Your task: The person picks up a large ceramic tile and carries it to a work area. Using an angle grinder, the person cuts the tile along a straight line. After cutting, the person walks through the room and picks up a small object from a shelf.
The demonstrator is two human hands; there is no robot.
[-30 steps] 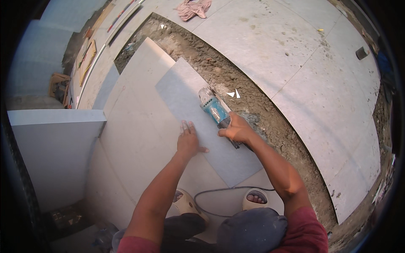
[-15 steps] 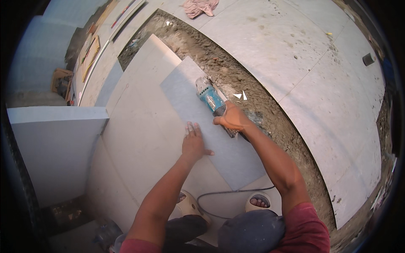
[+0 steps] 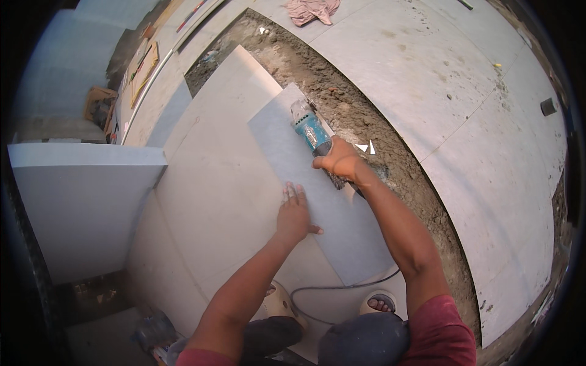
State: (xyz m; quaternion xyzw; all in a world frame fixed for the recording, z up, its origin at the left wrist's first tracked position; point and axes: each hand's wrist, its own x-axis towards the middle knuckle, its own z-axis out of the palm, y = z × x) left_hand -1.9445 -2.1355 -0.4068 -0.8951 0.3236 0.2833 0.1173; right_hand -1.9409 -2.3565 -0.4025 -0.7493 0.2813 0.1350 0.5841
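Observation:
A blue angle grinder (image 3: 312, 132) is in my right hand (image 3: 341, 160), its head at the far right edge of a grey tile (image 3: 332, 210). My fingers wrap round the grinder's dark rear body. The tile lies on larger pale floor tiles (image 3: 213, 146), its right side along a strip of bare mortar. My left hand (image 3: 294, 215) lies flat with fingers stretched, across the tile's left edge and the pale floor beside it. The grinder's disc is mostly hidden.
Rough mortar (image 3: 342, 91) runs in a curved strip on the right, with white shards (image 3: 367, 147) on it. A dark cable (image 3: 299, 291) loops by my feet. At left stands a low grey block (image 3: 85, 207). A pink cloth (image 3: 312, 11) lies at the far side.
The whole view has shifted, so most things sit a little further right. The grinder has moved slightly farther along the tile's edge. My left hand keeps its place on the tile.

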